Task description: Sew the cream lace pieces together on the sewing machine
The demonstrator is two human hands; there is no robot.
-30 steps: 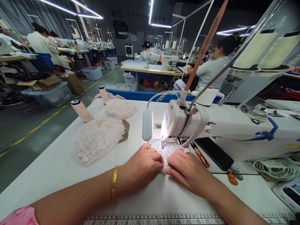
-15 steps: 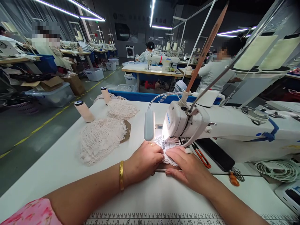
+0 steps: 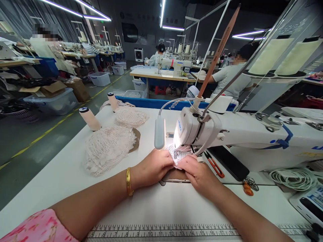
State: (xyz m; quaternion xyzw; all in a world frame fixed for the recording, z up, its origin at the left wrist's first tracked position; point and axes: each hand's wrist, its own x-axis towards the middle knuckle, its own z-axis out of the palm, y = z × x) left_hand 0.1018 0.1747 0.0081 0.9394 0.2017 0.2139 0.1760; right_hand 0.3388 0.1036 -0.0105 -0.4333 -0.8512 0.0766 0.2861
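A piece of white lace (image 3: 177, 155) lies under the head of the white sewing machine (image 3: 185, 129), lit by the lamp (image 3: 159, 132). My left hand (image 3: 157, 166) grips the lace's near left edge, its fingers curled and pressed together. On the near right edge, my right hand (image 3: 199, 171) pinches the lace between thumb and fingers. Both hands meet just in front of the needle area, which the machine head and fingers partly hide. Below them a brown patch of the machine bed (image 3: 176, 175) shows.
Left on the table are a lace pile (image 3: 108, 149), a smaller lace pile (image 3: 131, 117) and two thread cones (image 3: 89, 119). Right of the machine head lie orange thread snips (image 3: 215, 165), a black phone (image 3: 229, 163) and a coiled cable (image 3: 292, 178). A ruler strip (image 3: 161, 233) runs along the front edge.
My right hand has drawn its fingers in from lying flatter on the lace to a pinch. Less lace shows in front of the hands, and more of the brown bed is visible.
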